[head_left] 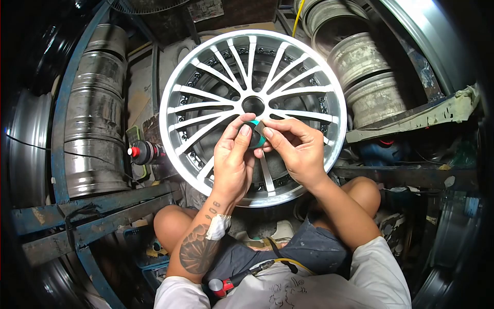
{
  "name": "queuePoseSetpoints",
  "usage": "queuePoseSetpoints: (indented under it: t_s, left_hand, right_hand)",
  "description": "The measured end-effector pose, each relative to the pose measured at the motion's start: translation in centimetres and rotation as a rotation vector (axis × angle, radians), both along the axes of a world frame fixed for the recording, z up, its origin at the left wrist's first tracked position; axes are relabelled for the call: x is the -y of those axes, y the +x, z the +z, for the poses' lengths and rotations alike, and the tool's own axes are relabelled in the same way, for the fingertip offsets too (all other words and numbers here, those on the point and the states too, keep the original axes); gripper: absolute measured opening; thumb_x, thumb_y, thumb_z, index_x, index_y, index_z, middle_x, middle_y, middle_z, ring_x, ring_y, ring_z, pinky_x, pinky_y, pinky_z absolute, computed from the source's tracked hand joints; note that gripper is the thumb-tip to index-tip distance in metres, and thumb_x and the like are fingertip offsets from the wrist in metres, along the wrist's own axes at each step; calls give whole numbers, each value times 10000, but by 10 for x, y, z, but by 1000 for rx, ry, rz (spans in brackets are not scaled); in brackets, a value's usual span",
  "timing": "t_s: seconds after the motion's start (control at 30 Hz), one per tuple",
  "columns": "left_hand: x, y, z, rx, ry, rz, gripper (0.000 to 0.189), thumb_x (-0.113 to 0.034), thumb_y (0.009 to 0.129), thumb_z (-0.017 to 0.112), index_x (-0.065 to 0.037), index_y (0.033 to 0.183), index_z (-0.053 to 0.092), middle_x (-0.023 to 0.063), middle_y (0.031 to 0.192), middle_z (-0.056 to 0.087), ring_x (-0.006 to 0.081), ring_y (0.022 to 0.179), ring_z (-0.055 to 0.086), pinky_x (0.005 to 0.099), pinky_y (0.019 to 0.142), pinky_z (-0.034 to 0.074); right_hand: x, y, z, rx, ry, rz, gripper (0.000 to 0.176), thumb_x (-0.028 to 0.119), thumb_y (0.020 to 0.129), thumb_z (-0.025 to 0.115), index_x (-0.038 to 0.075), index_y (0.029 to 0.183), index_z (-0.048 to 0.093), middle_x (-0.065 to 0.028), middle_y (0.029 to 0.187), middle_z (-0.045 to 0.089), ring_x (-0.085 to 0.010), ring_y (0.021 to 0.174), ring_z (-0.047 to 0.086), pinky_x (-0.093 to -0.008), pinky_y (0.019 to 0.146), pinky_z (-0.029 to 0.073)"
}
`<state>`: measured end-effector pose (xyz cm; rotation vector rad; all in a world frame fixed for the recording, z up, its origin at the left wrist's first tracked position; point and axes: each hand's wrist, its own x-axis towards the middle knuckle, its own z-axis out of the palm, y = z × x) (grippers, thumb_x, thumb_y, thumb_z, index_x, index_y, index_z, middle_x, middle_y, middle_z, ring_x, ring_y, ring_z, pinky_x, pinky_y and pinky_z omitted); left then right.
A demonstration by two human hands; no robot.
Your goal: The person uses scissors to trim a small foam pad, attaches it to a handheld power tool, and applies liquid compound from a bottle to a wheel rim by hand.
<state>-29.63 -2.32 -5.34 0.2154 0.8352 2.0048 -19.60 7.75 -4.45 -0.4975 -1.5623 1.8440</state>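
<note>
A small dark and green piece point(256, 135) is held between both hands, just below the hub hole of a large silver multi-spoke wheel rim point(180, 154). My left hand point(234, 154) has its thumb and fingers closed round the left side of the piece. From the right, my right hand point(298, 147) pinches the piece's edge between thumb and forefinger. The rim lies face up beneath both hands, and its lower spokes are partly hidden by them.
Stacked metal rims stand at the left point(98, 113) and right point(373, 77), beside blue metal frames point(64, 113). A dark bottle with a red cap point(149, 153) lies left of the wheel. A red and black tool point(222, 286) rests at my lap, and a yellow hose point(298, 18) hangs at the top.
</note>
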Motion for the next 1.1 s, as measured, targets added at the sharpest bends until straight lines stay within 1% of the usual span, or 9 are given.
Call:
queuePoseSetpoints:
  t_s: [0.23,0.33,0.43,0.63,0.73,0.83,0.87,1.1]
  left_hand:
    - [-1,2,3,38,4,45,308,-161,1036,532,7,1292,505,90,1061,658,85,738,566,229,703,512]
    - [0,3,-3,-27,51,25,309,-167,1036,533,3,1293,506,87,1056,658,82,741,565,232,721,514]
    - [0,2,-8,-83,28,8,307,-169,1035,537,-2,1290,508,84,1062,657,80,739,560,241,741,515]
    - [-1,3,1,18,58,53,304,-172,1030,548,-5,1283,520,72,1055,657,79,742,551,246,746,509]
    - [-1,5,3,1,58,74,309,-175,1025,558,-7,1283,530,60,1057,660,68,755,554,223,718,504]
    - [0,7,-1,-84,18,64,313,-174,1020,570,-10,1284,539,54,1066,663,53,776,565,197,678,492]
    - [0,8,-3,-110,38,65,315,-173,1016,578,-12,1285,545,47,1064,667,43,799,577,177,648,479]
    - [0,10,1,-81,62,96,311,-171,1017,575,-10,1282,546,46,1050,670,50,809,586,185,649,480]
  right_hand:
    - [-5,3,-1,1,-39,78,180,1,929,658,-58,1096,691,-108,963,712,-109,809,672,-221,706,565]
    - [-4,3,1,6,-33,53,178,-5,928,657,-54,1096,692,-101,947,712,-107,803,670,-226,705,565]
    - [-3,1,2,-18,-23,38,176,-5,929,657,-52,1094,693,-95,947,710,-108,814,671,-234,721,572]
    - [4,-2,-2,-54,-94,12,173,-7,930,656,-49,1094,692,-91,961,703,-111,849,675,-237,719,570]
    - [5,0,-2,-49,-80,8,178,-13,930,654,-48,1101,692,-89,970,702,-110,865,673,-231,727,556]
    - [2,0,1,-51,42,-13,185,-14,929,657,-49,1107,692,-94,992,706,-108,886,669,-225,761,545]
    - [3,0,3,-38,39,-19,185,-14,925,662,-47,1105,695,-89,989,709,-99,890,666,-217,782,534]
    - [7,2,3,-23,57,-43,175,-11,923,666,-40,1091,703,-59,939,702,-85,878,663,-208,765,527]
